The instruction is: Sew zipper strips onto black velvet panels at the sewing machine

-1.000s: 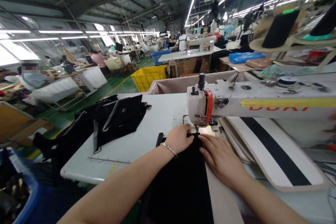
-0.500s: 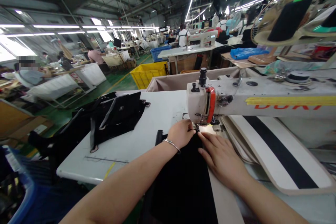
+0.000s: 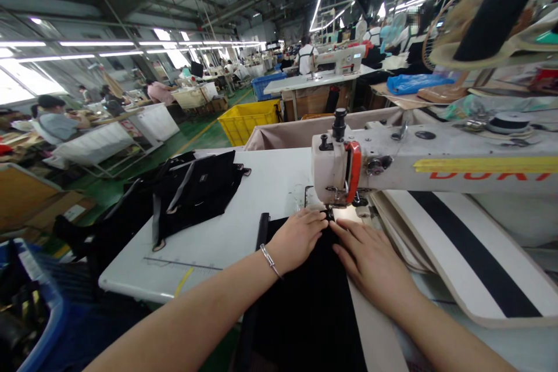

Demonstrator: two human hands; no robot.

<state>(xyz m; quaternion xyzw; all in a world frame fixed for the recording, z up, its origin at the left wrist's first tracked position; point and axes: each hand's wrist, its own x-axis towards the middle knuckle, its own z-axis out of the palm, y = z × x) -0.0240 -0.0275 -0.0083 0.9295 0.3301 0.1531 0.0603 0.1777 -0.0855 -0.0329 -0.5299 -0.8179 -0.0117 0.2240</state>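
Observation:
A piece of black fabric (image 3: 305,308) lies on the white sewing table (image 3: 244,209), its far end under the head of a white sewing machine (image 3: 335,168). My left hand (image 3: 296,238), with a thin bracelet on the wrist, lies flat on the fabric just before the needle, fingers stretched out. My right hand (image 3: 370,258) rests flat beside it on the fabric's right edge, fingers pointing to the needle. Both hands press the cloth and grip nothing.
A heap of black bags with straps (image 3: 187,192) lies at the table's left. A cream panel with a black stripe (image 3: 471,256) leans under the machine arm. A yellow crate (image 3: 248,119), other sewing stations and several workers fill the hall behind. A blue bin (image 3: 30,314) stands lower left.
My left hand has flattened from a curled hold at the needle to lie spread on the fabric, slightly nearer me. My right hand stays in place.

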